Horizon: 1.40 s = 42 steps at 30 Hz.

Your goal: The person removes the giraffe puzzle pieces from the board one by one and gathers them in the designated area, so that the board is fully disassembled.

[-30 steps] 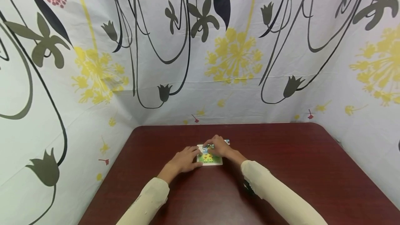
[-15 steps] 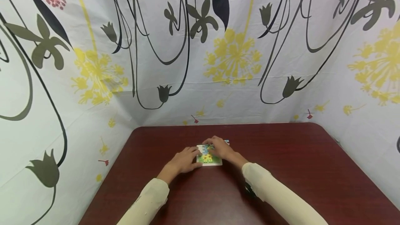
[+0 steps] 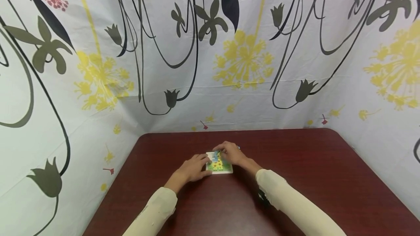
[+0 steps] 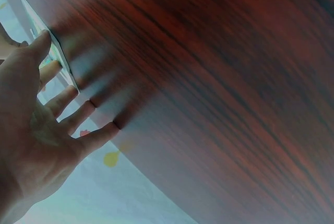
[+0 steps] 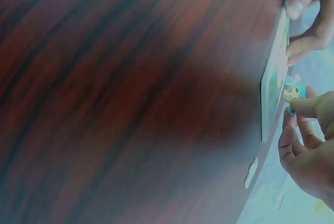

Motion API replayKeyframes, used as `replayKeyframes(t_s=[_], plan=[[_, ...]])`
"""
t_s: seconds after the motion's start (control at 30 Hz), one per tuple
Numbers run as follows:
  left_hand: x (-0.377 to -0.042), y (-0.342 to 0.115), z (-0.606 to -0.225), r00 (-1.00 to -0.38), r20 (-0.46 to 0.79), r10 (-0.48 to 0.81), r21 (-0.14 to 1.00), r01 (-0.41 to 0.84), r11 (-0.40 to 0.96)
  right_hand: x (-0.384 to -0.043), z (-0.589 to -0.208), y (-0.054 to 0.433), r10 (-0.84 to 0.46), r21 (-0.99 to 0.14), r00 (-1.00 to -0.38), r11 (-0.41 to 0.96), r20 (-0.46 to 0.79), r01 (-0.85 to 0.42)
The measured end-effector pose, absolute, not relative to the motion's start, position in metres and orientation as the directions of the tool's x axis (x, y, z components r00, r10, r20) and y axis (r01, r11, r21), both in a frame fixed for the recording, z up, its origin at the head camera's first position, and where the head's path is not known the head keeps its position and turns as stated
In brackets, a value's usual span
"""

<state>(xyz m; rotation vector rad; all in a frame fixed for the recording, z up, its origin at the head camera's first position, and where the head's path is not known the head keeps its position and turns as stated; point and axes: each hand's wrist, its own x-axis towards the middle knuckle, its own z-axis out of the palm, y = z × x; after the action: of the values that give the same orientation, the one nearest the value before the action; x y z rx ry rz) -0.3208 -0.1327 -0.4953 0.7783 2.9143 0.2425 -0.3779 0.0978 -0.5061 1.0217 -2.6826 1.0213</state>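
A small jigsaw puzzle board point(image 3: 222, 172) with a white frame and a yellow giraffe on green lies on the table. My left hand point(image 3: 193, 168) rests at its left edge, thumb and fingers spread; in the left wrist view the left hand point(image 4: 42, 119) has its fingertips along the frame and on the tabletop. Over the board's upper right part is my right hand point(image 3: 231, 153). In the right wrist view, the right hand point(image 5: 313, 145) pinches a puzzle piece point(image 5: 294, 92), yellow and blue with dark spots, tilted up close over the board.
A loose puzzle piece point(image 5: 251, 173) lies on the table beyond the board, mostly hidden behind the right hand in the head view. The dark red wooden table point(image 3: 305, 177) reaches back to a flower-printed cloth point(image 3: 203, 75) hanging behind and at both sides.
My right hand shifts slightly over the board, and more of the giraffe's yellow shows beside its fingers. The loose piece behind it is now more covered. The left hand stays put.
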Motion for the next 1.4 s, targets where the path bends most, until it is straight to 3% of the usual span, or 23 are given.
replayKeyframes(t_s=[0.2, 1.4], plan=[[-0.321, -0.132, -0.496, -0.865, -0.076, 0.497, 0.191, 0.476, 0.858, -0.379, -0.497, 0.111, -0.56, -0.596, -0.768, 0.514, 0.311, -0.616], [-0.319, -0.134, -0.496, -0.854, -0.039, 0.518, 0.18, 0.504, 0.845, -0.393, -0.489, 0.2, -0.428, -0.558, -0.872, 0.675, 0.237, -0.482]])
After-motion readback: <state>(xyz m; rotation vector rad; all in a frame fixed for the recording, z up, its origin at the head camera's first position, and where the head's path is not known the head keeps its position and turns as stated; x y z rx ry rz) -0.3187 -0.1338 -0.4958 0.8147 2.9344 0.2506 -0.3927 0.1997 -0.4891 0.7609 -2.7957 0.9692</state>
